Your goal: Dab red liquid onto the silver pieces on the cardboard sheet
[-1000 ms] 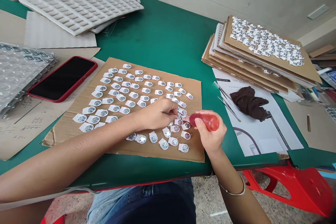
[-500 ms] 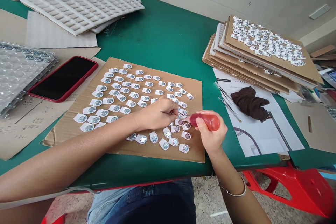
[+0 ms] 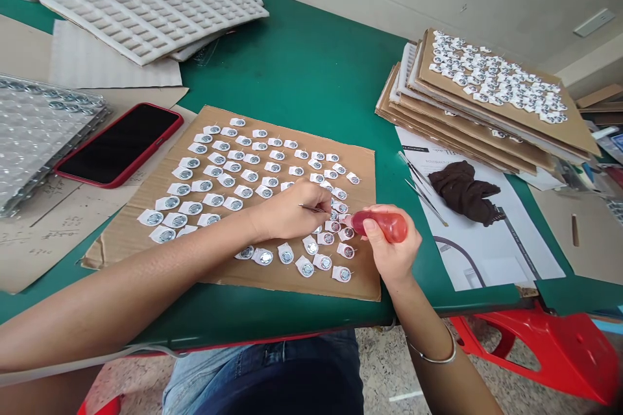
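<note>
A brown cardboard sheet (image 3: 311,285) lies on the green table, bearing rows of small round metal parts with white tabs. My right hand (image 3: 396,246) is wrapped round a red squeeze bottle (image 3: 387,225), whose tip points left at the parts near the sheet's right side. Just left of that tip, my left hand (image 3: 296,209) rests low over the sheet, its fingers closed on a thin metal tool (image 3: 311,208) that looks like tweezers. The ends of the tool and of the bottle are hard to make out among the parts.
At the left lie a red-cased phone (image 3: 119,144), a clear plastic tray (image 3: 43,142) and white moulded trays (image 3: 156,10). Stacked cardboard sheets (image 3: 467,118) stand at the right, near tweezers (image 3: 422,187), a dark cloth (image 3: 462,191) and printed paper (image 3: 467,266).
Both hands, the bottle and the thin tool hold almost the same place. The whole view has shifted very slightly.
</note>
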A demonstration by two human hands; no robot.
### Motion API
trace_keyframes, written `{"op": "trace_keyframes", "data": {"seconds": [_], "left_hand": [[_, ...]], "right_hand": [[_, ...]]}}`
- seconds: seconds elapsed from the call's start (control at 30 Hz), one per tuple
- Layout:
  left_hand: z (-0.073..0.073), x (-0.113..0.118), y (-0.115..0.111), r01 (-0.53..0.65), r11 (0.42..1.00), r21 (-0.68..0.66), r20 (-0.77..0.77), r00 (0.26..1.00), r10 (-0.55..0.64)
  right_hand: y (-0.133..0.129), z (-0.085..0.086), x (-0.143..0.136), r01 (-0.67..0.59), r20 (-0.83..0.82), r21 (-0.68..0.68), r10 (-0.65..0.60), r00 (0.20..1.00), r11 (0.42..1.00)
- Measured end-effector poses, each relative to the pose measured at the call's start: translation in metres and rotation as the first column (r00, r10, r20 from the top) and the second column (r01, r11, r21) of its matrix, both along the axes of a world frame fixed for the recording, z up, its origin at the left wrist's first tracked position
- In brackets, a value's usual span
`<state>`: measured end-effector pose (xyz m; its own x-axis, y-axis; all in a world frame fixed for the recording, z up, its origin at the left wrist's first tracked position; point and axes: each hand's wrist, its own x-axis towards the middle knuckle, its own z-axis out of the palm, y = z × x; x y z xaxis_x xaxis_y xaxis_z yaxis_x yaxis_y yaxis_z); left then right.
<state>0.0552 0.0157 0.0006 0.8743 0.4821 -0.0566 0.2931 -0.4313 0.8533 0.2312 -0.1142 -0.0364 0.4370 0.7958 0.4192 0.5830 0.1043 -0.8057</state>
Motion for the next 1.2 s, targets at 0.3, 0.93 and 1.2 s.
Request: {"op": "trace_keyframes", "data": {"seconds": [0.3, 0.93, 1.2], "left_hand": [[-0.0047, -0.0011, 0.0015, 0.017, 0.999, 0.042, 0.046, 0.999, -0.019], [-0.0016, -0.0008, 0.0014, -0.016, 1.0, 0.009, 0.016, 1.0, 0.016], [-0.0027, -0.0005, 0.0039, -0.013, 1.0, -0.013, 0.013, 1.0, 0.013]], "right_hand": [[0.0, 0.0009, 0.0007, -0.013, 0.0, 0.004, 0.013, 1.0, 1.0], [0.0, -0.0004, -0.0012, -0.032, -0.027, 0.003, 0.032, 0.999, 0.999], [0.0017, 0.001, -0.0027, -0.041, 0.001, 0.01, 0.041, 0.999, 0.999]]}}
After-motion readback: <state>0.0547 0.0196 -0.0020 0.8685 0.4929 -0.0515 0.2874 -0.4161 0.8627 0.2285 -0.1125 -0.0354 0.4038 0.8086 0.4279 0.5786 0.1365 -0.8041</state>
